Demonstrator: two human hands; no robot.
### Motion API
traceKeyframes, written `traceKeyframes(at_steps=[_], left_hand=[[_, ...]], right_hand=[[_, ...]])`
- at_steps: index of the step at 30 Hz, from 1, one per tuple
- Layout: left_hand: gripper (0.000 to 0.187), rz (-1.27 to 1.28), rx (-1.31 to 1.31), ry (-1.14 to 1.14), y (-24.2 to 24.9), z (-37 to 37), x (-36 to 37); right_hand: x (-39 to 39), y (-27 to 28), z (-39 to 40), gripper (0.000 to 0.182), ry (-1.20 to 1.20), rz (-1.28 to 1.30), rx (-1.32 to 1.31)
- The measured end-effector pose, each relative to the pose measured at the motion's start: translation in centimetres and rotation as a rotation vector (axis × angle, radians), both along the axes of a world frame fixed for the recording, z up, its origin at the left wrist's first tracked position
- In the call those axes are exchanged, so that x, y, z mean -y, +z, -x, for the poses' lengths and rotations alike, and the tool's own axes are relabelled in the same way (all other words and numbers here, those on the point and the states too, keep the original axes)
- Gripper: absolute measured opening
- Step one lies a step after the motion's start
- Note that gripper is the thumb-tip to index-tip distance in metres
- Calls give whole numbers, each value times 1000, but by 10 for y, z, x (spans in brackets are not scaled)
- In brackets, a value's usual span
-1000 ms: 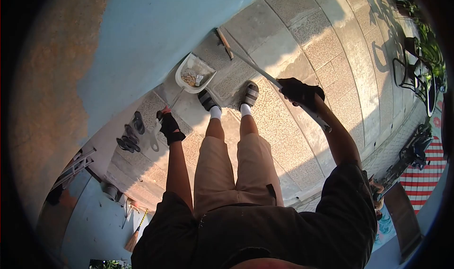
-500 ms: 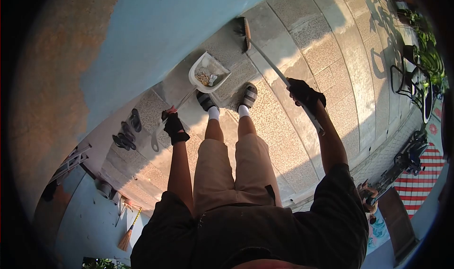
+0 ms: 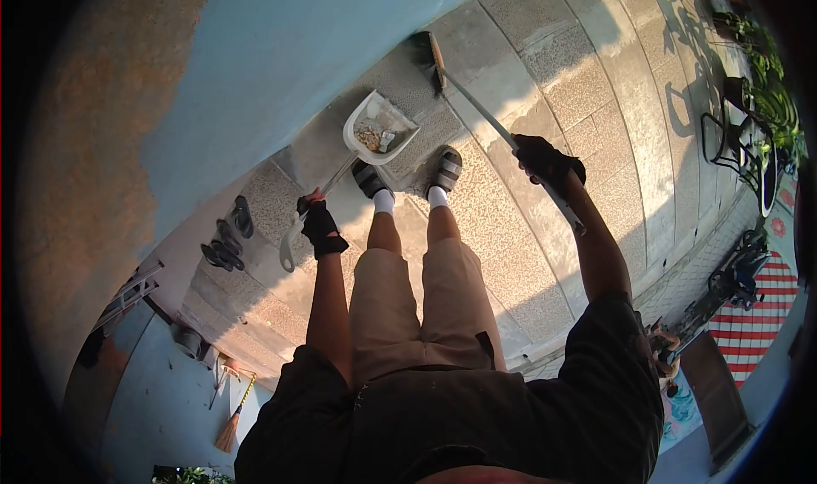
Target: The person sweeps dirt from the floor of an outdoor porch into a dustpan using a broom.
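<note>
My left hand (image 3: 320, 223), in a black fingerless glove, is wrapped round the handle of a white long-handled dustpan (image 3: 350, 129). The pan rests on the floor just ahead of my feet, with brownish debris and pale scraps (image 3: 374, 137) in it. My right hand (image 3: 547, 162), gloved alike, grips the grey pole of a broom (image 3: 438, 64). The broom's dark bristles touch the floor near the foot of the blue wall, beyond the dustpan and to its right. Some of the fingers are hidden by the gloves and handles.
A blue wall (image 3: 281, 58) with a bare brown patch runs along the left. Several dark sandals (image 3: 228, 237) lie on the paving beside it. At the right are a black metal chair (image 3: 723, 139), green plants (image 3: 770, 92) and a parked motorbike (image 3: 739, 271). A straw broom (image 3: 228, 431) is at lower left.
The dustpan and my left hand have shifted slightly to the right. The broom head has moved a little left, closer to the wall; my right hand moved slightly with it.
</note>
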State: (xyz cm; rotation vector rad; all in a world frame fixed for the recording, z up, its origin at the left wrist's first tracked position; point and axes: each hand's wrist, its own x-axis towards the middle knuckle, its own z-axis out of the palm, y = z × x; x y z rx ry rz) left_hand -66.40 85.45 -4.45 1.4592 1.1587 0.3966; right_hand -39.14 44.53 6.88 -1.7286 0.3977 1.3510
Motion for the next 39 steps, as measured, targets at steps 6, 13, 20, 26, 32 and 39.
traceKeyframes(at_steps=[6,13,20,26,32,39], left_hand=[[9,-28,5,-62,-3,-3,-4],[10,-22,-18,-31,-9,-6,-4],[10,-15,-14,-22,-8,-8,-2],[10,-3,-16,-17,-10,-11,-8],[6,19,-18,-26,-12,-11,-8],[4,-17,8,-63,-6,-11,-3]], right_hand=[[4,47,4,42,282,139,-39],[-45,17,-23,44,401,74,-56],[-33,40,4,26,229,28,66],[-21,61,16,32,252,123,30],[-52,18,-6,39,311,98,14],[-37,41,22,47,214,55,2]])
